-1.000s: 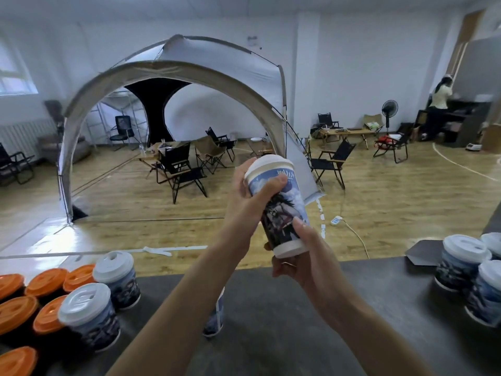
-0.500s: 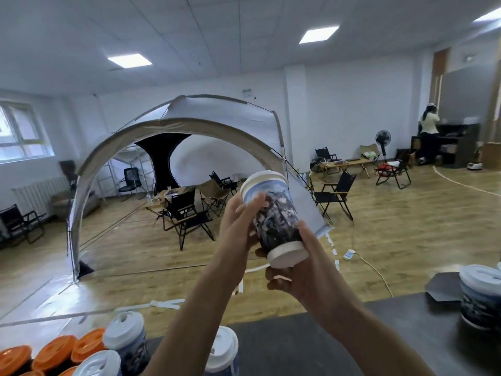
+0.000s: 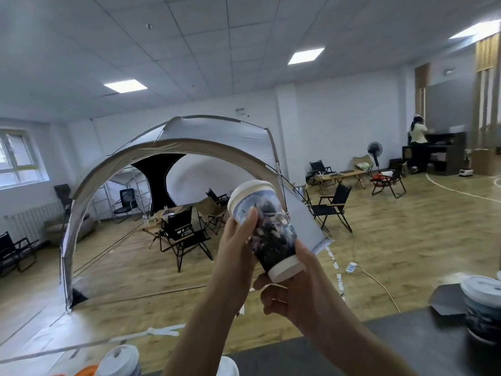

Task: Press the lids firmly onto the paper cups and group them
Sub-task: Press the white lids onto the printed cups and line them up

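Both hands are up in the air in front of the person, with one paper cup [image 3: 271, 234] between them. The cup is tilted, top leaning left. A white lid [image 3: 248, 192] sits on the top end; the white base rim is at lower right. Can't tell if the lid is seated all the way round, far side is hidden.

Left hand [image 3: 234, 251] wraps the cup's left side, thumb [image 3: 250, 221] laid up the wall with its tip just below the lid rim. Right hand [image 3: 290, 297] holds the base from below, fingers curled under it. Neither hand is spread flat.

Below both hands is a dark table [image 3: 406, 348]. Down-right of the right hand, on the table, stands a cluster of capped cups [image 3: 482, 308], cut by the frame, count unclear. Down-left of the left forearm, at the bottom edge, is a single capped cup [image 3: 119, 358] with a sliver of orange lids [image 3: 86, 371] beside it. Another white cap [image 3: 229, 366] peeks out just right of the left forearm.

Beyond the hands: arched tent [image 3: 189, 147], folding chairs [image 3: 333, 210], wood floor [image 3: 406, 240]. A power strip [image 3: 351, 267] lies on the floor, right of the right hand. Far right, a person [image 3: 417, 139] stands at a shelf [image 3: 444, 150].
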Action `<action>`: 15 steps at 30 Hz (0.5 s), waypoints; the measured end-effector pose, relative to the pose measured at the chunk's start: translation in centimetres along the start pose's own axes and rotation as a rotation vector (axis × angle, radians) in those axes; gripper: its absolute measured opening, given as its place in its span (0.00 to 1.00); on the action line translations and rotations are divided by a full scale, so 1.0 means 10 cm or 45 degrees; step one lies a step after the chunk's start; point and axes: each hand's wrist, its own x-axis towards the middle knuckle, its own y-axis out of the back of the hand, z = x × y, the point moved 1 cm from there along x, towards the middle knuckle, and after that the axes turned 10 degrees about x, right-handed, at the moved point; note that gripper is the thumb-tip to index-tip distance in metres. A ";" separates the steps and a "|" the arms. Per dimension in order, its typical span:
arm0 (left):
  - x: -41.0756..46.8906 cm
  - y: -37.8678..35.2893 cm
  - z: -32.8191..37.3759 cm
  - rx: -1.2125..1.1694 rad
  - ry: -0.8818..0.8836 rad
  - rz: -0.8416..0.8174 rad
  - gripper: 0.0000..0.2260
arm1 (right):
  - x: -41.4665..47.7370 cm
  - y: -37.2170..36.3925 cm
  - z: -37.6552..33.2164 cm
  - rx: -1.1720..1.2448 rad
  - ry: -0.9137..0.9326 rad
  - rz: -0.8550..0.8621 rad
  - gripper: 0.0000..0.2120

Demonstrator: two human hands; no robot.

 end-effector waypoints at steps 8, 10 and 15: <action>0.00 0.04 -0.07 -0.032 -0.007 -0.080 0.37 | -0.06 0.00 0.04 -0.005 -0.045 -0.052 0.34; 0.00 0.04 -0.05 -0.107 0.059 -0.103 0.39 | -0.08 0.00 0.03 0.050 -0.107 -0.073 0.33; 0.04 0.02 -0.08 0.139 -0.051 0.102 0.30 | -0.03 0.08 0.07 -0.077 -0.041 0.035 0.34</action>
